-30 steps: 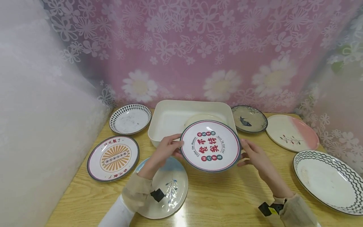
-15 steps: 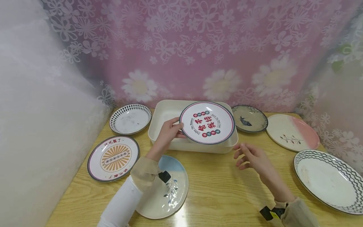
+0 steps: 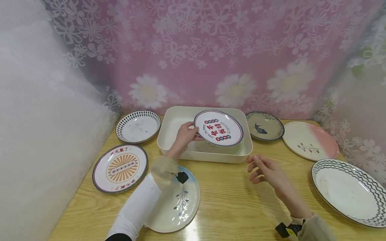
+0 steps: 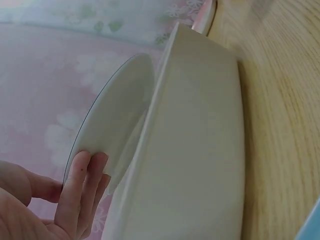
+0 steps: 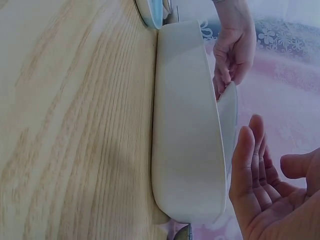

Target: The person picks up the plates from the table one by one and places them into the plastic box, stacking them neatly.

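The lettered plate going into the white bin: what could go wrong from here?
Only the left hand holds the lettered plate, pinching one edge while it tilts over the white bin, so it could slip and strike the plate already inside. The right hand hangs open and apart, too far to steady it.

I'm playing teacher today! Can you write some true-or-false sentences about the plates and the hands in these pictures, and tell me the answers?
1. The left hand holds the plate with red writing over the white tub. True.
2. The right hand grips a plate. False: it holds nothing, fingers relaxed above the table.
3. The fish plate lies inside the tub. False: it sits on the table, beside the tub.
4. A sunburst plate lies on the table. True.
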Demonstrator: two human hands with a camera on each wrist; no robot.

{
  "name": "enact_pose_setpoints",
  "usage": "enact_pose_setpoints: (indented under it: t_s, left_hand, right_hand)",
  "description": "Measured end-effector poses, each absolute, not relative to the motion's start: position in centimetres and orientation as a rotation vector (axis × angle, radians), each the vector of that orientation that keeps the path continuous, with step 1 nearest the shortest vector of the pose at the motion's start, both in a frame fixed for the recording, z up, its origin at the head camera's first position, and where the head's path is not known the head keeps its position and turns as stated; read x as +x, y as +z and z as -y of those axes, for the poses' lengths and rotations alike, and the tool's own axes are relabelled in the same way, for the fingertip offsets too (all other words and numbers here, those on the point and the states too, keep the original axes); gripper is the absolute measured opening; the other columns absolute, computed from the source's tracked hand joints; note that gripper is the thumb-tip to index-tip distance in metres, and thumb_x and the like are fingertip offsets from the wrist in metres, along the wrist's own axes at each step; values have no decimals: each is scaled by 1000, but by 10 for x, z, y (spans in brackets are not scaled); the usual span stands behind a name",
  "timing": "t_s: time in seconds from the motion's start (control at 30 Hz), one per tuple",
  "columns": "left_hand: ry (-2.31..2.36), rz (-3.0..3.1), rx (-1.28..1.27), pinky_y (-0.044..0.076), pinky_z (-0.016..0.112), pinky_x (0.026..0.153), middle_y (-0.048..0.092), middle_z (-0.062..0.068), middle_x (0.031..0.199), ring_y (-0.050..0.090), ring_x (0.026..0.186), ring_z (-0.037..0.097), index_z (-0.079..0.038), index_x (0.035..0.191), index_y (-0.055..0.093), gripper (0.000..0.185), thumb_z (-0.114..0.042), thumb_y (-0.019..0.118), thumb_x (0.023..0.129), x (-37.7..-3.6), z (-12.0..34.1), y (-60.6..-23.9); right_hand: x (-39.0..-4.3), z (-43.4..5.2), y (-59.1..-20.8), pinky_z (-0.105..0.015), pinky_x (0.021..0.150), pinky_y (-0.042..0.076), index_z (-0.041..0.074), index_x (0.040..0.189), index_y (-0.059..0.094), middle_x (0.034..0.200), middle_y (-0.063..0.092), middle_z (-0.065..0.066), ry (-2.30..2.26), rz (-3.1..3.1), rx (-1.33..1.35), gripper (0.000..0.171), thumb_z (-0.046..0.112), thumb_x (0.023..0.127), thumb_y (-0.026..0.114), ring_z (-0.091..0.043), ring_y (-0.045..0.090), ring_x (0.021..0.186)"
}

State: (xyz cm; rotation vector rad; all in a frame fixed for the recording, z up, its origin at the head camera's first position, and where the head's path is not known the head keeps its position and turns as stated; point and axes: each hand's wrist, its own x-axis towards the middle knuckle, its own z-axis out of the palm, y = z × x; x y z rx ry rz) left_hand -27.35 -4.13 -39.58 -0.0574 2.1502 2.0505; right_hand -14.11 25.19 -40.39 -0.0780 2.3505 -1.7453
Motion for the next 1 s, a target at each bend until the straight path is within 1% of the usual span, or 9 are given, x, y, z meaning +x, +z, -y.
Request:
enact_pose_setpoints:
  t_s: [0.1, 0.17, 0.4, 0.73, 1.0]
  left_hand:
    - [1987, -2191, -54, 60, 21, 61, 68, 10, 80, 65, 52, 7, 6, 146, 46, 45, -8, 52, 104, -275, 39, -402]
    - [1960, -2215, -52, 59, 19, 59, 69, 11, 81, 65, 52, 6, 6, 146, 46, 45, -9, 51, 104, -276, 38, -405]
    - [1883, -2269, -36, 59, 20, 59, 70, 15, 85, 65, 53, 7, 7, 146, 46, 44, -9, 51, 105, -277, 36, -413]
    - [1844, -2289, -46, 58, 19, 57, 67, 11, 80, 64, 51, 7, 7, 143, 48, 42, -9, 50, 105, -280, 35, -421]
    - [1837, -2235, -32, 61, 24, 63, 70, 21, 91, 65, 54, 10, 7, 146, 46, 43, -7, 51, 105, -283, 33, -420]
  right_hand:
    - [-141, -252, -406, -37, 66, 62, -5, 125, 55, 93, 62, -7, -1748, -2345, -87, 49, 38, 111, 38, -20, 68, 73]
    - [-141, -252, -407, -37, 65, 62, -5, 125, 55, 93, 62, -7, -1752, -2344, -94, 48, 37, 111, 38, -20, 68, 72]
    - [-140, -252, -410, -37, 66, 62, -5, 127, 53, 96, 62, -9, -1745, -2339, -81, 49, 38, 111, 38, -21, 68, 74]
    - [-139, -253, -416, -37, 65, 62, -7, 129, 51, 95, 62, -8, -1771, -2309, -56, 50, 37, 111, 38, -20, 68, 74]
    - [-138, -252, -417, -37, 65, 63, -8, 128, 52, 94, 62, -9, -1795, -2312, -69, 48, 36, 111, 39, -20, 68, 73]
